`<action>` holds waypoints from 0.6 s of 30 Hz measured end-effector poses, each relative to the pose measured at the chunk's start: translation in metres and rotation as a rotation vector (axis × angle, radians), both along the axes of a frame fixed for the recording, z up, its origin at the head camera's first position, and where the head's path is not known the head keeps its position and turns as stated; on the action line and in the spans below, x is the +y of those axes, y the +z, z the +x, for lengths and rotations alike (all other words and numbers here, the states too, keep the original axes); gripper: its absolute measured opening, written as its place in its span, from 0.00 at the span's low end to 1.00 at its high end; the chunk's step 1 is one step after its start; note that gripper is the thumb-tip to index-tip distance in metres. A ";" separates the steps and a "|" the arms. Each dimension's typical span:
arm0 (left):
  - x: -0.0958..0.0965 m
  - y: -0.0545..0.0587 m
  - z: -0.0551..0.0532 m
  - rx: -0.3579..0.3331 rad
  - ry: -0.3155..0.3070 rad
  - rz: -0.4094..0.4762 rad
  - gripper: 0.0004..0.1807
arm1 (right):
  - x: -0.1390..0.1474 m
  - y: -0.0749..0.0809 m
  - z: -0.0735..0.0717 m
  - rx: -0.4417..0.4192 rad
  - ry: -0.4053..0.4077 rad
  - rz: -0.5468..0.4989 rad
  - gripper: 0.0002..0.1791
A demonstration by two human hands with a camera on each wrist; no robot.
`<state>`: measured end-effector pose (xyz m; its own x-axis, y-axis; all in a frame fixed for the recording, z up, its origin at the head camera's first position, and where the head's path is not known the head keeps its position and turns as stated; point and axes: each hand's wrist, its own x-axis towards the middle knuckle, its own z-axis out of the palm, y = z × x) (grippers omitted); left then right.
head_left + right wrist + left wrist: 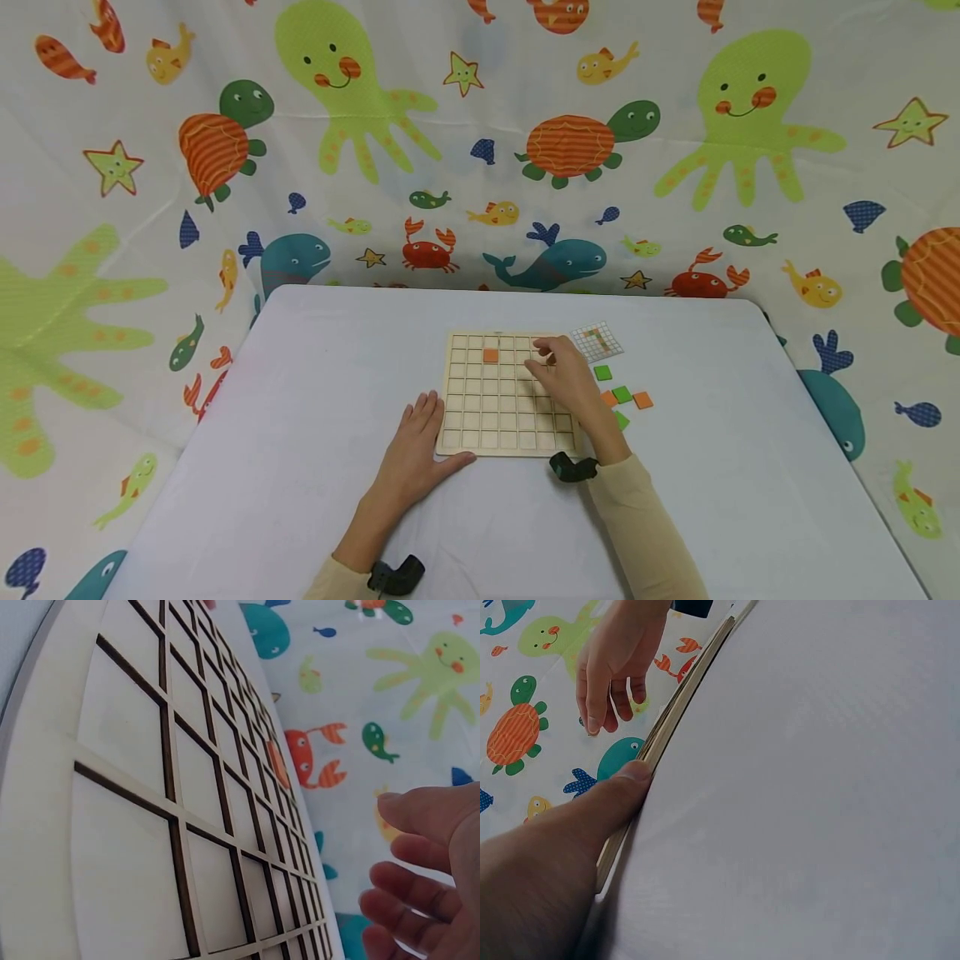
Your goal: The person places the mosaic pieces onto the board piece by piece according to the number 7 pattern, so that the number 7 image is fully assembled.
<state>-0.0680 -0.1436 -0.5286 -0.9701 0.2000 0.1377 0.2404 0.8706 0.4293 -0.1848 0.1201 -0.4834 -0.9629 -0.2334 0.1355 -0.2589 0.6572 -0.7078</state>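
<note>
A square wooden grid board lies on the white table, with one orange tile in a cell of its upper part. My left hand rests at the board's lower left corner, fingers straight along the left side. In the left wrist view, the left thumb touches the board's edge. Over the upper right part of the board hovers my right hand. Its thumb and fingers are loosely bent and apart, and I see nothing held between them.
Right of the board lie several loose tiles, among them a green tile and an orange tile. A small card with a printed grid pattern lies by the upper right corner. Behind the table hangs a sea-animal curtain.
</note>
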 end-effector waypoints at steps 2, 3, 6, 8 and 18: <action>0.000 0.000 0.000 0.000 -0.001 0.000 0.56 | 0.002 0.000 0.001 0.004 -0.008 -0.004 0.25; 0.000 0.000 0.000 0.001 -0.002 0.000 0.56 | 0.002 0.000 0.001 0.002 -0.011 -0.008 0.25; 0.000 0.000 0.000 0.001 -0.003 -0.001 0.56 | 0.004 0.000 0.002 -0.005 -0.018 -0.017 0.25; 0.000 0.000 0.000 0.002 -0.002 -0.001 0.56 | 0.006 -0.001 0.003 -0.011 -0.018 -0.027 0.25; 0.000 0.000 0.000 0.006 -0.004 -0.003 0.56 | 0.013 -0.001 0.007 0.010 -0.047 -0.055 0.24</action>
